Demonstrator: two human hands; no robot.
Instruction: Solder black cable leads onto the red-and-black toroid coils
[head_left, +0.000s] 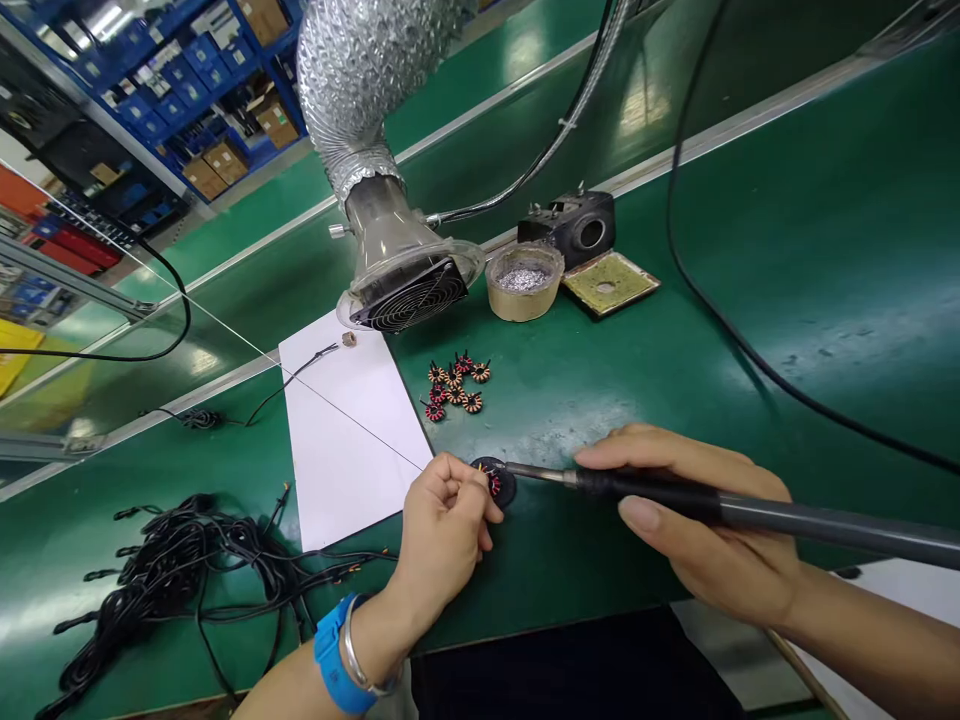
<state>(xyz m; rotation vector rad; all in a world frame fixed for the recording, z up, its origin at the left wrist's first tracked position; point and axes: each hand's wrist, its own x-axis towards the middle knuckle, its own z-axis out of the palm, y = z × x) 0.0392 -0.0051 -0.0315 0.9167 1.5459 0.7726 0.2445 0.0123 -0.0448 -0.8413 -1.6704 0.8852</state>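
My right hand (720, 520) grips a soldering iron (645, 492) like a pen, its tip (517, 468) pointing left. The tip meets a small red-and-yellow wound ring coil (494, 484) on a black round pad (508, 490). From the left, my left hand (450, 510) is closed in a pinch beside the coil, partly covering it. A thin solder wire (352, 418) runs from the upper left down into its fingers. Several similar ring coils (454, 385) in red and tan lie in a group just beyond.
White board (352, 440) left of the hands; black cables (202, 580) heaped at front left. A fume extractor nozzle (412, 285) hangs over the bench. Behind stand a tub of silvery material (525, 285), a yellow sponge tray (611, 284) and a black iron holder (574, 228).
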